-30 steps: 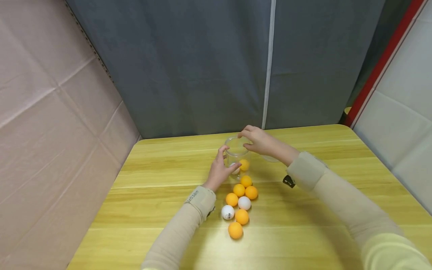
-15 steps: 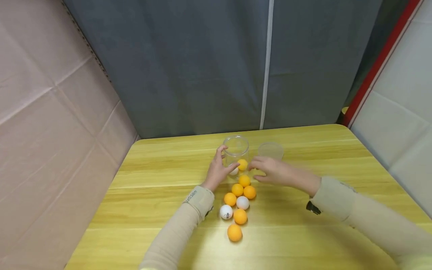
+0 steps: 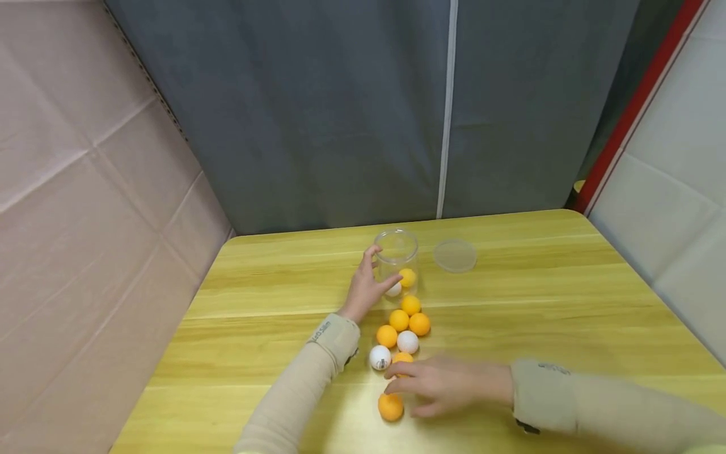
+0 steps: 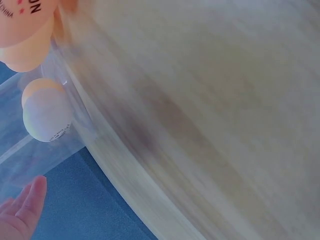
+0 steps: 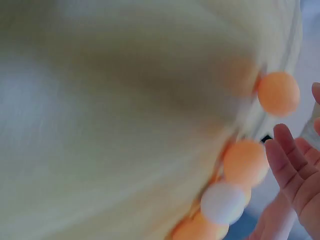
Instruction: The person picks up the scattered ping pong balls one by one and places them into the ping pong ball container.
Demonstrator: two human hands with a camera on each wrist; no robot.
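My left hand (image 3: 371, 277) grips a clear open jar (image 3: 397, 249) standing on the yellow wooden table (image 3: 539, 315), thumb in front and fingers on its left side. An orange ball (image 3: 406, 277) and a white ball (image 3: 393, 289) lie inside it; the left wrist view shows the jar's wall (image 4: 30, 150) and a fingertip (image 4: 35, 192). Several orange and white balls lie in a cluster just in front of the jar. My right hand (image 3: 404, 391) hovers open over the nearest orange ball (image 3: 391, 407), fingers spread beside it, partly covering another orange ball (image 3: 404, 357). In the right wrist view its fingers (image 5: 287, 160) are next to that ball (image 5: 245, 162).
The jar's clear lid (image 3: 455, 255) lies flat to the right of the jar. A grey curtain hangs behind the table, a cardboard wall stands on the left and a pale panel on the right.
My right hand has come back from the jar's mouth, past the lid, down to the nearest orange ball. The left hand and jar have not moved.
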